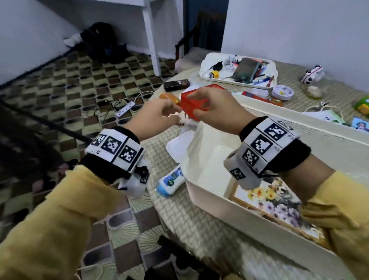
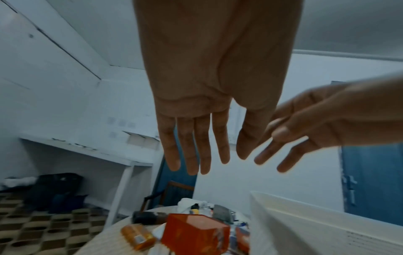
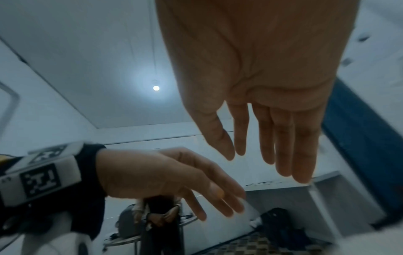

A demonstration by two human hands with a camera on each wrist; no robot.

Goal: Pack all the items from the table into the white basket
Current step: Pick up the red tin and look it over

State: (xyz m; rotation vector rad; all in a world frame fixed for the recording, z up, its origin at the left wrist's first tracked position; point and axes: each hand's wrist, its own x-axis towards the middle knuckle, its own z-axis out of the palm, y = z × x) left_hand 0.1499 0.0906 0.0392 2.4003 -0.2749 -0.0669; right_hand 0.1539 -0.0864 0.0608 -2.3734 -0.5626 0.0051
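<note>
both hands (image 1: 211,106) over white basket (image 1: 204,193) rim, fingers (image 2: 191,146) spread, red box (image 2: 194,236) below

The floral picture frame (image 1: 280,207) in the white basket (image 1: 204,193) hides partly beneath the right wrist. Motion blurs the red box (image 1: 196,102); its print is unreadable.

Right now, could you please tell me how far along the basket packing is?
Done: a flower picture lies in the white basket. In hand: nothing gripped yet; the left hand and right hand reach, fingers straight, at the red box. Left: the blue-and-white bottle, orange packet, dark box and more behind.
</note>
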